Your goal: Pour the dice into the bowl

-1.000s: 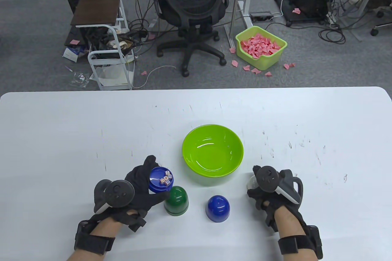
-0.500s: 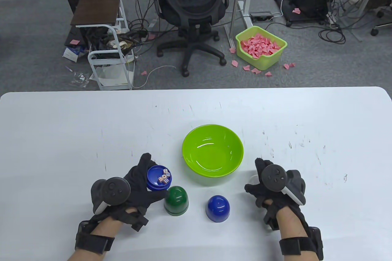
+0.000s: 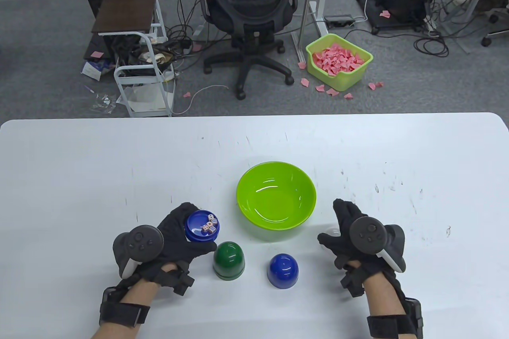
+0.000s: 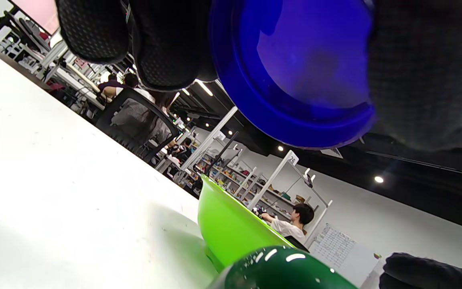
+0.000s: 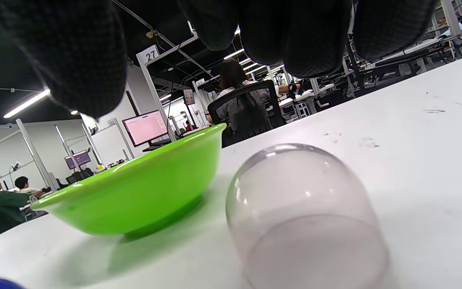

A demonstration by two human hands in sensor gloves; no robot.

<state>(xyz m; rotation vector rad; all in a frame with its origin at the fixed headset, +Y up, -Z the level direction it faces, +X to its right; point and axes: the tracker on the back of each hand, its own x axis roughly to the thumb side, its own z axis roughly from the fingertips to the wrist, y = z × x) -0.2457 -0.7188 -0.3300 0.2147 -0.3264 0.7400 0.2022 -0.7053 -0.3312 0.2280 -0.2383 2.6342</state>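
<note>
While the dice [image 3: 210, 225] sit bunched in the blue dish [image 3: 201, 230], none has reached the green bowl [image 3: 276, 195] — its interior shows bare in the table view. Dish is off the table, gripped by the left hand [image 3: 175, 241], fingers wrapped round its far side and thumb at the near edge; the left wrist view shows the dish's underside [image 4: 295, 76] with gloved fingers on both flanks. Dish sits near the bowl's left rim but not over it, approx. level, slight tilt at most.

Progress, by judgement: pick-up done; carry over the rim and the tip-out are both left. No pour begun.

Right hand [image 3: 354, 235] grasps nothing — fingers spread, hovering just above a clear dome [image 5: 303, 208] that stands mouth-down on the table [image 3: 79, 164], right of the bowl; no contact evident in the right wrist view.

Other items: green dome cup [image 3: 228, 259] just below the held dish, and blue dome cup [image 3: 282, 270] nearer centre, both mouth-down, well apart from each other. Risk noted — dice are loose in a shallow dish; early tilt would spill them short of the bowl.
</note>
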